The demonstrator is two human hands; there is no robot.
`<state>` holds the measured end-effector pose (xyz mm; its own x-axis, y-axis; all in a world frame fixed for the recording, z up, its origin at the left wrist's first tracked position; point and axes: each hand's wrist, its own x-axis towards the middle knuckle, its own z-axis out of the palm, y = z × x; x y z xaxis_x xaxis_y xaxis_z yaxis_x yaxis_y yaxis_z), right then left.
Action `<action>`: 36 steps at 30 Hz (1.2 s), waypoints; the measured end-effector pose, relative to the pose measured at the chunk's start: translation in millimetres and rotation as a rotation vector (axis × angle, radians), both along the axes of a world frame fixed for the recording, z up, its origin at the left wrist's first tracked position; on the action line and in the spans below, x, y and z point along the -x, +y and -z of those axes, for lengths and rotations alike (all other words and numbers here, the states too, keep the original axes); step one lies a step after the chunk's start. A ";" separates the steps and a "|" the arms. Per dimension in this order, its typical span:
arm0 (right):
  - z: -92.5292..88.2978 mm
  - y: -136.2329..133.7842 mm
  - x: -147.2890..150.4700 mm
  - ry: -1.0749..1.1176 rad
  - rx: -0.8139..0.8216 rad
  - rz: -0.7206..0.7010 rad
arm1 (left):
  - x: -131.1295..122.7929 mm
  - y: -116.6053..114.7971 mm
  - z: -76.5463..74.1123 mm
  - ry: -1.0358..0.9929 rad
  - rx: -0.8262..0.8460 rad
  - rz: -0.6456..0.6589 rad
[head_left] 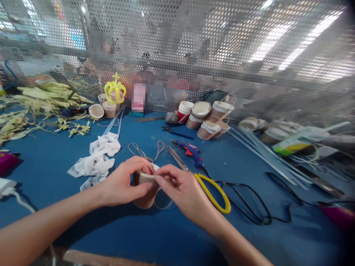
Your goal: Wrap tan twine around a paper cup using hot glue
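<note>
A small brown twine-wrapped cup (145,199) with a pale rim stands at the near middle of the table. My left hand (126,183) is closed around its upper part, fingers inside the mouth and thumb on the near wall. At the rim's right side, my right hand (177,184) pinches with thumb and forefinger on thin twine; the fingertips partly hide it. A loose loop of twine (163,208) hangs below that hand, and more twine (149,151) lies behind the cup. Scissors with yellow handles (213,194) and a blue glue gun (190,149) lie to the right.
White lace (101,157) lies left, beneath dried husks (47,98) and a yellow crown (115,90). Wrapped cups (209,127) and pliers (177,133) sit at the back. Glue sticks (271,157) and a black cord (249,199) spread right. A perforated metal screen (194,55) rises behind.
</note>
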<state>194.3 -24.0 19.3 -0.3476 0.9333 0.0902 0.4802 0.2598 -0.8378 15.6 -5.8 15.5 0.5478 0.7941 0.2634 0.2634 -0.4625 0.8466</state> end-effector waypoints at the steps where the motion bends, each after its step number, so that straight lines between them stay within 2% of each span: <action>1: 0.3 -0.5 0.3 -0.003 -0.007 -0.005 | -0.5 -0.5 0.0 0.001 -0.010 -0.004; 5: 0.9 -2.7 1.3 0.036 -0.024 0.003 | -0.9 -1.8 0.1 -0.024 -0.051 -0.004; 8: -0.1 -2.3 0.0 0.092 -0.042 0.099 | 1.9 0.7 1.1 -0.057 -0.068 -0.012; 11: -1.3 0.3 -3.1 0.119 -0.063 0.233 | 7.6 8.5 2.9 -0.070 -0.106 -0.096; 13: -1.3 1.9 -5.0 0.091 -0.066 0.252 | 13.1 16.1 4.0 -0.062 -0.167 -0.178; 15: -0.5 1.9 -5.7 0.027 -0.060 0.184 | 19.1 23.4 4.7 -0.051 -0.260 -0.270; 18: 1.4 -1.8 -3.1 -0.094 -0.048 -0.027 | 25.3 30.0 5.5 -0.008 -0.356 -0.365; 22: 4.6 -9.1 4.1 -0.200 -0.071 -0.318 | 23.3 27.7 8.4 -0.004 -0.319 -0.327; 25: 7.2 -11.6 7.2 -0.221 -0.116 -0.454 | 18.3 23.8 12.2 -0.025 -0.219 -0.263; 30: 11.4 -10.4 6.2 -0.369 -0.213 -0.462 | 17.0 22.4 11.7 0.001 -0.130 -0.219; 33: 10.2 -10.8 4.9 -0.479 -0.164 -0.479 | 20.0 20.3 3.5 0.128 -0.164 -0.163; 36: -2.6 -15.1 0.7 -0.501 -0.081 -0.481 | 23.6 17.1 -5.7 0.267 -0.222 -0.104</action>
<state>193.6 -39.1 21.9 -0.7382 0.6627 -0.1259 0.6199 0.5928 -0.5141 -8.0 11.3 21.2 0.5399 0.7888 0.2939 0.5169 -0.5862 0.6238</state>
